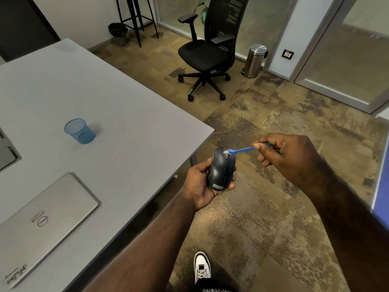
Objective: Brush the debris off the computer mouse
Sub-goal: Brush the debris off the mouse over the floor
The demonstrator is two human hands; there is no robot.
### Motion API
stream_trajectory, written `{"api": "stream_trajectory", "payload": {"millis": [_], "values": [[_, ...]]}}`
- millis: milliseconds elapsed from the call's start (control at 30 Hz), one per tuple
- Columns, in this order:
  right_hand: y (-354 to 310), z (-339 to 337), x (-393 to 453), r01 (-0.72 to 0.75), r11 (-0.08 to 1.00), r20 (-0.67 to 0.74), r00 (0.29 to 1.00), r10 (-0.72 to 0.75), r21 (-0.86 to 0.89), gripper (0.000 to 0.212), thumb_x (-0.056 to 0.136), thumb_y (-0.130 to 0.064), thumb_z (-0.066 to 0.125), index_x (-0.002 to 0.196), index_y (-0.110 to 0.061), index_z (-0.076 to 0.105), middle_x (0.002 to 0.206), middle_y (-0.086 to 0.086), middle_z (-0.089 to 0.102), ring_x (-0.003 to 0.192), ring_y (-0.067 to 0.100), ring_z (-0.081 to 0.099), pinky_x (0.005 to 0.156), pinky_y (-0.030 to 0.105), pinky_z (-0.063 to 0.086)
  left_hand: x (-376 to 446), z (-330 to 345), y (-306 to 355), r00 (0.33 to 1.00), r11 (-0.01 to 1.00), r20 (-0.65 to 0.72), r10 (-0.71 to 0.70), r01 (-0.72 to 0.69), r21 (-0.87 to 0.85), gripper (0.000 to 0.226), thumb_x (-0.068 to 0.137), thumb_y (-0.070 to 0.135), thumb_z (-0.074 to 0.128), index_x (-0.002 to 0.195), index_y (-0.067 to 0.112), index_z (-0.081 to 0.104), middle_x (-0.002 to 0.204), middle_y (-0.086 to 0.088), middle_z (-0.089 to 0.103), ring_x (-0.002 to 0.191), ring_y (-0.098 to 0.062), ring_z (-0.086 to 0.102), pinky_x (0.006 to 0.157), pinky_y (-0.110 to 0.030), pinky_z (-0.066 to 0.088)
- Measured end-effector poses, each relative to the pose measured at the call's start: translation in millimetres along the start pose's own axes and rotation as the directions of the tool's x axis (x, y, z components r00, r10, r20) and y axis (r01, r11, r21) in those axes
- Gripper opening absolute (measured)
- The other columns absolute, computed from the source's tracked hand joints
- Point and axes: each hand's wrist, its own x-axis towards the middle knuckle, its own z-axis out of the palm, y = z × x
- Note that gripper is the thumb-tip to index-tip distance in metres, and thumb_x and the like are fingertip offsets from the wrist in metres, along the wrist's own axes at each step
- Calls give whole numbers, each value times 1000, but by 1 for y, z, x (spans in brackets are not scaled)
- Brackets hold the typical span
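Note:
A dark blue-black computer mouse [221, 168] with a small label at its near end rests upright in my left hand [200, 184], held over the floor just past the table's corner. My right hand [288, 157] pinches the handle of a thin blue brush [242, 150]. The brush's pale bristles touch the far top of the mouse, near the scroll wheel. Any debris on the mouse is too small to make out.
A grey table [126, 114] at left carries a blue mesh cup [79, 131] and a shut silver laptop [44, 224]. A black office chair [208, 51] and a steel pedal bin [253, 60] stand on the brown carpet beyond. My white shoe [201, 266] is below.

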Motion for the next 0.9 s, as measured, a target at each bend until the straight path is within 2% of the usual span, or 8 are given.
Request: {"api": "stream_trajectory", "payload": {"millis": [100,200,333,533,667,733,833,900], "values": [[-1,0,-1,10,997,80,997,-17,81,14,92,-17,66,97,-27,73,62,-4,72,53,3,68,55,14,55,0,-1,0,1000,1000,-7,-3,3,-4,56,92,38,40,129,-1,57,116,-23,63,87,-33,67,68,-40,59],[6,0,2,-4,998,-8,1000,4,65,12,93,-20,65,97,-28,73,63,-6,71,53,3,68,55,16,56,-1,-2,0,1000,1000,-1,-5,5,2,56,92,38,41,130,0,56,117,-22,64,88,-33,66,68,-39,60],[16,7,3,-83,995,-78,994,79,-49,17,96,-21,62,104,-16,76,67,-7,71,55,5,68,61,24,58,-4,0,2,999,1000,35,-4,4,12,59,83,38,48,127,0,59,114,-21,66,86,-32,67,68,-39,59],[11,10,-1,3,1000,-84,996,0,25,15,95,-23,61,102,-22,74,65,-10,71,55,0,68,55,15,55,-3,2,2,998,1000,69,5,-5,-7,55,82,36,49,121,1,64,111,-21,66,85,-32,65,68,-39,59],[15,8,1,-84,995,-114,991,77,-54,18,96,-24,59,104,-16,74,65,-9,70,53,3,67,59,25,58,-3,2,0,998,1000,68,5,-5,0,55,83,36,47,122,0,63,110,-21,66,85,-32,64,66,-38,59],[15,4,1,-69,998,-160,985,66,-14,20,96,-26,59,105,-16,74,65,-8,70,54,4,68,59,28,59,-3,3,1,998,1000,68,6,-6,-2,55,82,37,47,120,0,65,109,-21,67,85,-32,64,67,-38,59],[12,3,-1,-46,993,-56,997,52,108,13,94,-26,62,97,-22,74,61,-5,71,50,3,67,53,18,55,-4,2,1,998,1000,62,10,-8,-21,56,84,37,45,123,0,62,109,-21,66,85,-32,64,67,-38,58],[13,5,-1,-89,993,-16,996,91,73,10,94,-23,63,92,-24,73,58,-5,70,48,3,65,50,15,53,-3,1,1,999,1000,51,6,-5,-23,56,88,36,41,125,-1,61,109,-21,66,85,-32,65,68,-38,59]]}}
